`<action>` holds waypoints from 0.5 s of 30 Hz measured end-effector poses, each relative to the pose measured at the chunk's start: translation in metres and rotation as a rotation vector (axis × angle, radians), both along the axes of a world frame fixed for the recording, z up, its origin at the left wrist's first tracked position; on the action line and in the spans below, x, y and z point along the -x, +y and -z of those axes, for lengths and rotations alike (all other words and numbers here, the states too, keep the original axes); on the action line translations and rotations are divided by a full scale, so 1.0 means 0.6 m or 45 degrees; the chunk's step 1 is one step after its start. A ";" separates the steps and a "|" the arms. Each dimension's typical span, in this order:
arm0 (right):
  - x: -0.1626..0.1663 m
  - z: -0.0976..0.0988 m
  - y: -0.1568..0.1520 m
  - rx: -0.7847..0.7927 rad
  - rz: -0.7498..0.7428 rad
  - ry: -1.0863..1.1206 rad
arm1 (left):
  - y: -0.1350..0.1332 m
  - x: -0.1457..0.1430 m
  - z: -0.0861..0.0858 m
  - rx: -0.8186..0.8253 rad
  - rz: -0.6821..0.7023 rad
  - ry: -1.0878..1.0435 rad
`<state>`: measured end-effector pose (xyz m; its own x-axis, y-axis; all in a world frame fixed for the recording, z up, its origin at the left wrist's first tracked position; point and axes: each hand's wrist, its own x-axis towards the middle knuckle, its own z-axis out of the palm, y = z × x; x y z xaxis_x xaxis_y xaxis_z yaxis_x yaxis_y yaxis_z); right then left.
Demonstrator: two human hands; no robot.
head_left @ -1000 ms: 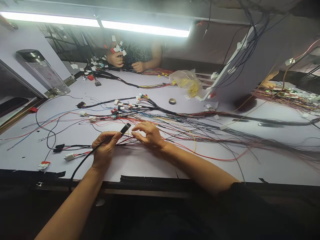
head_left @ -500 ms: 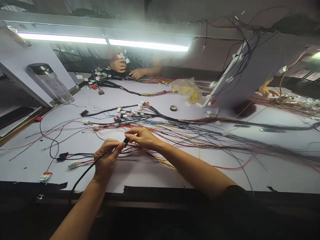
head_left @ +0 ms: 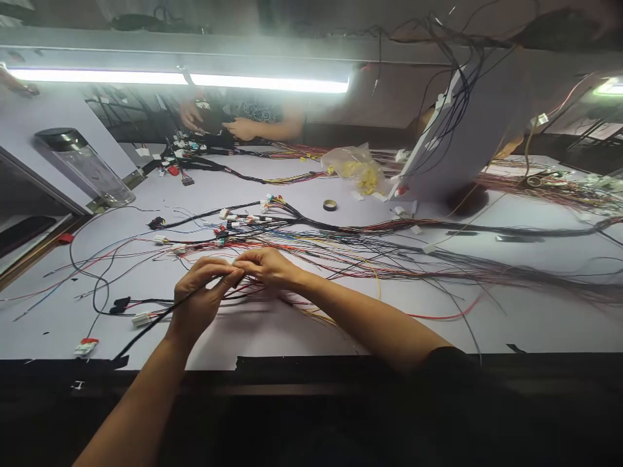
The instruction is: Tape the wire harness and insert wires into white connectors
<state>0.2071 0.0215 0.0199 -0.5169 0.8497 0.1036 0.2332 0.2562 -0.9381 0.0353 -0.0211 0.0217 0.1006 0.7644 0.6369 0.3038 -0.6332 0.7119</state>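
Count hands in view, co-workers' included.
5. Left hand and right hand, close together at the black cable; across the table, a co-worker's hand and their other hand; one blurred hand, far right. More may be hidden.

I have the left hand (head_left: 197, 295) curled, thumb against its fingers, the right hand (head_left: 267, 267) pinched, fingertips meeting the left's, left forearm (head_left: 141, 395) slanting up, right forearm (head_left: 355, 311) angled inward.

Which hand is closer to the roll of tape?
Right. The right hand is on the near side and left of the tape roll; the left hand is farther left.
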 end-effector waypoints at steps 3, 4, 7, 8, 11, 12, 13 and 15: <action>-0.023 -0.017 -0.021 -0.255 0.336 0.048 | 0.010 -0.003 -0.023 0.156 -0.001 -0.048; -0.030 -0.020 -0.033 -0.362 0.442 0.039 | 0.013 -0.004 -0.027 0.210 -0.012 -0.047; -0.039 -0.015 -0.072 -0.650 0.467 -0.040 | 0.021 -0.005 -0.035 0.277 -0.076 -0.048; -0.036 -0.011 -0.082 -0.708 0.416 -0.067 | 0.024 -0.005 -0.037 0.283 -0.099 -0.053; -0.014 -0.003 -0.100 -0.726 0.368 -0.181 | 0.033 -0.005 -0.046 0.315 -0.133 -0.015; -0.005 -0.003 -0.101 -0.696 0.382 -0.231 | 0.036 -0.005 -0.050 0.322 -0.133 0.018; 0.005 -0.005 -0.100 -0.658 0.396 -0.278 | 0.038 -0.005 -0.053 0.327 -0.127 0.049; 0.021 -0.012 -0.097 -0.559 0.382 -0.334 | 0.042 -0.006 -0.059 0.340 -0.111 0.081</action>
